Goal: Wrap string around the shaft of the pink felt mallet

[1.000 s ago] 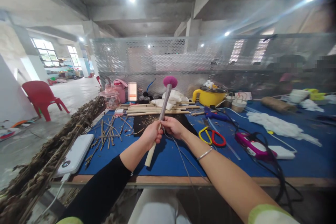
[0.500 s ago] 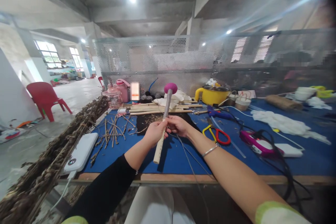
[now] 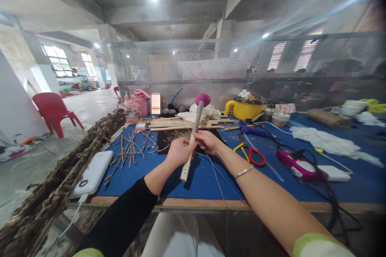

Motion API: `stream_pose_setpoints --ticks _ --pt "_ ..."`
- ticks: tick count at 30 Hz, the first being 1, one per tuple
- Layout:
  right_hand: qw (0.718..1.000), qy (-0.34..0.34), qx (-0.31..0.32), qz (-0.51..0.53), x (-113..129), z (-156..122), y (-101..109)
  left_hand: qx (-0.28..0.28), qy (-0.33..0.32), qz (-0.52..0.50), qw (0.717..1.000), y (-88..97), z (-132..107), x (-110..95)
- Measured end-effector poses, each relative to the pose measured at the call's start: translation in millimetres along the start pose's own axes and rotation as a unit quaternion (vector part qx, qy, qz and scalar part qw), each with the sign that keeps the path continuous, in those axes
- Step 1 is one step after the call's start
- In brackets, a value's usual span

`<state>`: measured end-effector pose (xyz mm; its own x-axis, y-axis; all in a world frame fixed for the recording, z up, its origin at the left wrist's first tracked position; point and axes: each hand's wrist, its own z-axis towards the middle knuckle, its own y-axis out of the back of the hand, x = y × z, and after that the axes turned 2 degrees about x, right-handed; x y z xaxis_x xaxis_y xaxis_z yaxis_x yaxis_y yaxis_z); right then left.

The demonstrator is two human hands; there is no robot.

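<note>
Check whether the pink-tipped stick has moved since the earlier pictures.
Yes, slightly: the pink-tipped stick has shifted right, toward the scissors.

**Operator:** Which part of the grey-wrapped wooden stick with a pink ball tip is obscured?

**Technician:** The mid-section. The left hand is closed around it. The right hand meets the stick at the same place. Whether its fingertips pinch the stick or the thin grey wire cannot be determined.

**Operator:** Illegible items?

**Technician:** The pixelated patch beside the pink plastic jug, and the small round display on the flat white power bank.

**Operator:** Cut off or blurred?

**Technician:** Both forearms leave at the bottom edge. The figures behind the perforated grey metal screen, at right, are blurred.
</note>
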<state>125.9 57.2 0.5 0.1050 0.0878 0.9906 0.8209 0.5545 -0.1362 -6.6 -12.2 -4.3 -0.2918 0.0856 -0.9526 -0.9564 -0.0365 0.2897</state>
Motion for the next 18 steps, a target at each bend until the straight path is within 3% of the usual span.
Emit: stream_pose_setpoints --ticks 3,5,9,14,18 --pt "0.997 -0.009 0.043 0.058 0 0 0 0.046 0.037 -0.12 0.991 0.2 -1 -9" --pt "0.997 -0.004 0.037 0.061 -3 1 0 0.069 0.055 -0.162 0.983 1.7 -1 -12" --pt "1.0 -0.004 -0.023 -0.015 -9 4 -1 0.099 0.103 -0.132 0.981 2.7 1 -7" --pt "0.995 0.031 -0.066 -0.072 -7 4 -10 -0.009 0.076 -0.048 0.996 0.7 6 6" --pt "0.997 0.052 -0.03 -0.054 -3 2 -9 -0.075 -0.015 0.023 0.997 3.2 6 12"
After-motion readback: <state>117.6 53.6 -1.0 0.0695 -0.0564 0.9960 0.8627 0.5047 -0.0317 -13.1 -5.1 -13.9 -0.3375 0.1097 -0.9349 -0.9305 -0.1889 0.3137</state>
